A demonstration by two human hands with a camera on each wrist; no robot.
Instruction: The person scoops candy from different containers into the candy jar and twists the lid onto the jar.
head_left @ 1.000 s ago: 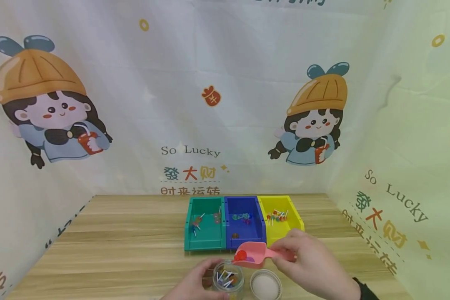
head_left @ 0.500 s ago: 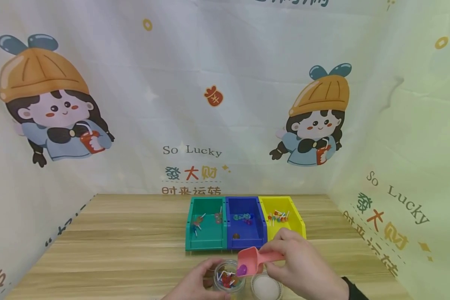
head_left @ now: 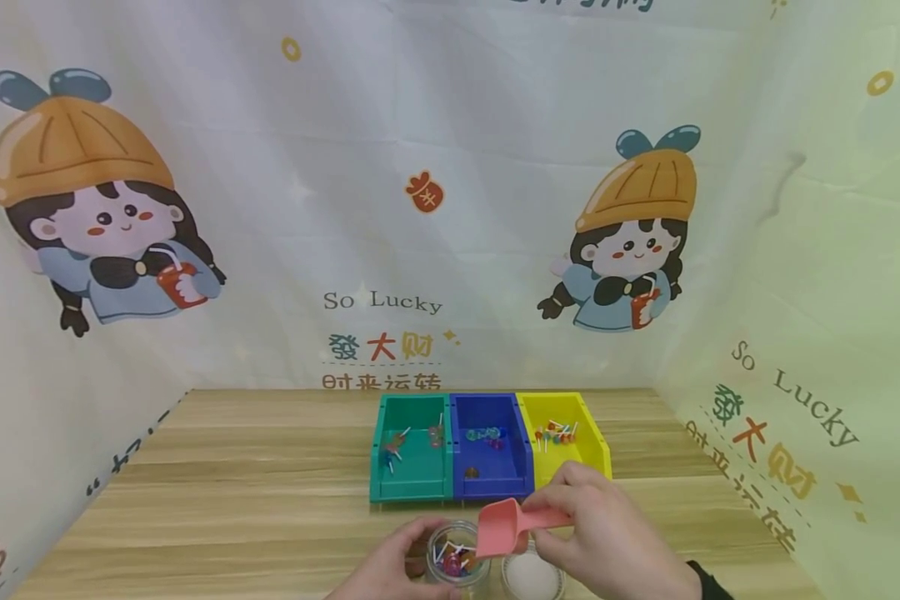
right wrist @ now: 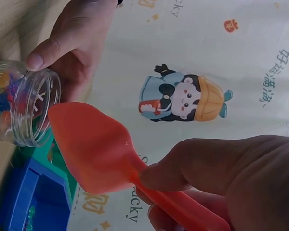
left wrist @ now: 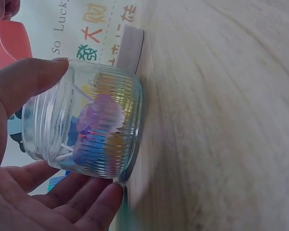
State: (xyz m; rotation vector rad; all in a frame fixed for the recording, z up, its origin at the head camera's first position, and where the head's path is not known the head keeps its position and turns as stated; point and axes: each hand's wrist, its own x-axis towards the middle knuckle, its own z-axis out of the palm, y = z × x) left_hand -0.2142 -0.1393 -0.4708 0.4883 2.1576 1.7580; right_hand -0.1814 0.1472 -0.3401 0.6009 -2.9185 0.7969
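My left hand (head_left: pixel 397 562) holds a ribbed glass jar (left wrist: pixel 50 120) on the wooden table, thumb on one side and fingers on the other. Small colourful lollipops with white sticks and a purple piece (left wrist: pixel 103 113) show inside it; its mouth is uncovered. With thumb and fingers, my right hand (head_left: pixel 611 533) pinches the handle of a pink plastic scoop (head_left: pixel 499 527). The scoop is tipped toward the jar, its front edge right at the rim, and its bowl looks bare. In the right wrist view the scoop (right wrist: pixel 91 149) appears orange-red, beside the jar mouth.
A round white lid (head_left: pixel 532 573) lies right of the jar, under the scoop. Behind stand joined green (head_left: pixel 420 467), blue (head_left: pixel 506 467) and yellow (head_left: pixel 587 442) bins with small candy-like pieces inside. A printed curtain (head_left: pixel 495 250) surrounds the table (head_left: pixel 232 483).
The scoop has tipped down over the jar. The red and purple pieces in it have slid off into the jar. My left hand has stayed on the jar.
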